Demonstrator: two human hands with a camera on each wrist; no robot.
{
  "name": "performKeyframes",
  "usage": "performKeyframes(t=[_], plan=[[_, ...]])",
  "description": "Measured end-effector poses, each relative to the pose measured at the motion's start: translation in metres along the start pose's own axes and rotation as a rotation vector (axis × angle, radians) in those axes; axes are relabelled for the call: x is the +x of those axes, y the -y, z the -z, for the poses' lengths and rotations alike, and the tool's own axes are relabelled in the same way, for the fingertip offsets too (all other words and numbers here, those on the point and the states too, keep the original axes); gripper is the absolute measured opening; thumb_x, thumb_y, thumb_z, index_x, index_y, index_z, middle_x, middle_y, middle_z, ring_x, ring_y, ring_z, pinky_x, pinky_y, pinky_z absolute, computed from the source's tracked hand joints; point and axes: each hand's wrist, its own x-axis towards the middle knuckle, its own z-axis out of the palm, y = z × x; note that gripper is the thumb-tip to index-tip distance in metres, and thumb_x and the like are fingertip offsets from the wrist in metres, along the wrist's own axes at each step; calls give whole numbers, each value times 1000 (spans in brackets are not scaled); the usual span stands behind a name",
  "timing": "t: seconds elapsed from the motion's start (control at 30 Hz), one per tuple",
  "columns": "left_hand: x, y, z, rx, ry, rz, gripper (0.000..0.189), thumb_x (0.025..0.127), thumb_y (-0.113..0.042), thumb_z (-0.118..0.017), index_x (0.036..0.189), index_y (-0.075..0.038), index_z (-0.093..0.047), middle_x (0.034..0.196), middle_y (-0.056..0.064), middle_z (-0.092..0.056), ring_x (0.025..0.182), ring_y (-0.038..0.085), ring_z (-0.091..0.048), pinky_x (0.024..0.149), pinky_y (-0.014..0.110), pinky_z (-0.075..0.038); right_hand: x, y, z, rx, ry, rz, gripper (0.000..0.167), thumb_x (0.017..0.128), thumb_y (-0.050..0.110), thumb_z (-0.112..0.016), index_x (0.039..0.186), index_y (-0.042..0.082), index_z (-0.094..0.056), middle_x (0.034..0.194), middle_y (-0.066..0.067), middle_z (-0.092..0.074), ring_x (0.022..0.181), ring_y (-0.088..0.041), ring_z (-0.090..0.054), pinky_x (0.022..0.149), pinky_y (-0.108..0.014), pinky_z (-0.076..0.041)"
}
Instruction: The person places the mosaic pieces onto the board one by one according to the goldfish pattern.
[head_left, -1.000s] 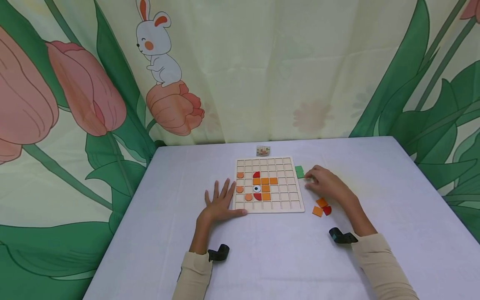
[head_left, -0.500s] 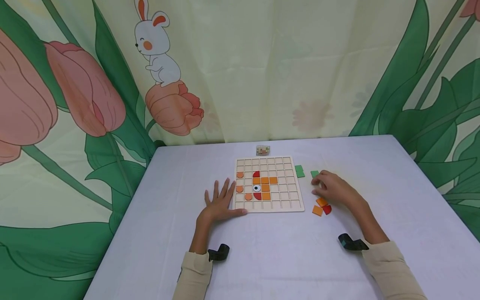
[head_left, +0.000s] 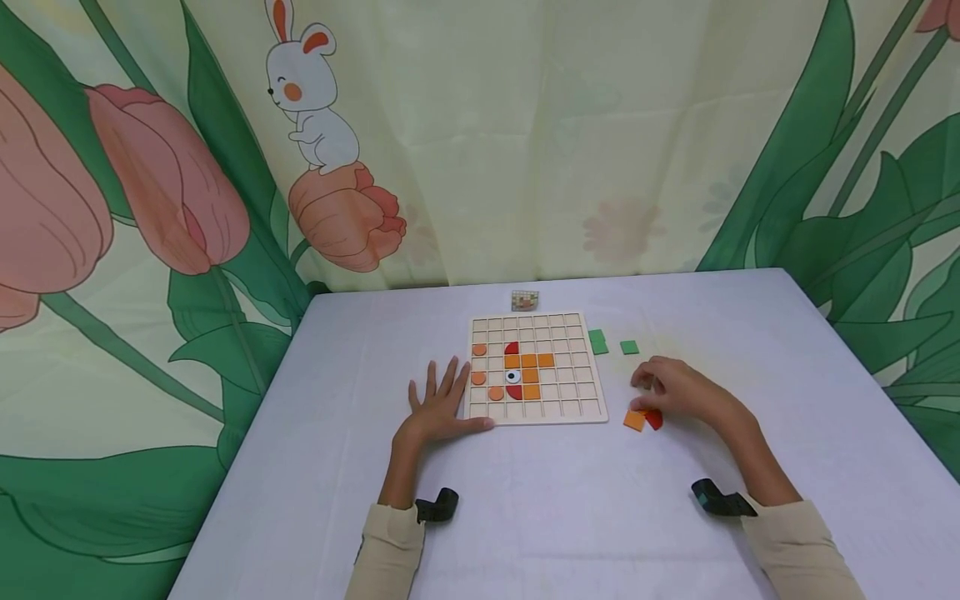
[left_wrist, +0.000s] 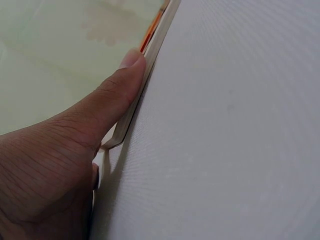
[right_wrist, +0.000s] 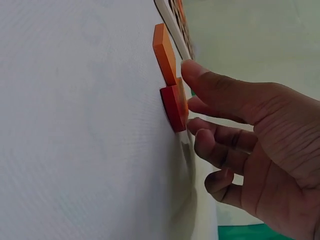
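Red piece [head_left: 655,420], 2 orange tiles [head_left: 633,421] clustered near gridded board [head_left: 555,408].

The tabletop [head_left: 555,500] is lilac-white. Toward its far edge, a cream gridded board [head_left: 558,409] bears peach discs [head_left: 479,378], orange squares [head_left: 529,361], red quarters [head_left: 513,392] and a black-and-white eye [head_left: 513,377]. Toward the tabletop's right edge: green tiles [head_left: 630,347], orange tiles [head_left: 634,421], a red tile [head_left: 655,420].

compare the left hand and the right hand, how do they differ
The left hand has its fingers spread; the right hand has its fingers bent. The left hand touches the wooden grid board; the right hand is off it, by a loose orange square tile and red piece. Both are bare, with beige sleeves and black wrist cameras.
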Motion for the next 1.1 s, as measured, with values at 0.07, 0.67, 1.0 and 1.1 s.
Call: performKeyframes(t=[0.07,0.67,1.0,1.1], plan=[[0,0,0,1,4,0,110,76,-71,-65,159,-24,-9,165,2,4,146,34,20,108,67,11,-4,1,2,23,21,12,39,79,31,-82,102,4,-65,81,0,-57,77,-17,-52,65,-28,-47],[0,2,1,-19,16,-4,111,77,-71,-66,159,-24,-8,165,2,4,147,33,20,109,66,12,5,11,-2,30,6,17,32,83,6,-76,113,1,-65,97,-3,-62,86,-21,-53,71,-29,-51],[2,3,-1,3,20,-1,111,76,-72,-65,159,-25,-7,165,0,5,146,32,21,109,66,12,5,4,-3,-3,1,-36,27,82,13,-79,104,3,-67,95,-6,-58,84,-21,-52,67,-28,-51],[2,3,-1,5,14,0,111,76,-73,-64,159,-25,-7,165,1,5,146,32,21,109,66,12,5,4,-4,-13,-13,-18,25,84,13,-78,104,2,-67,93,-5,-58,85,-21,-53,70,-28,-52]])
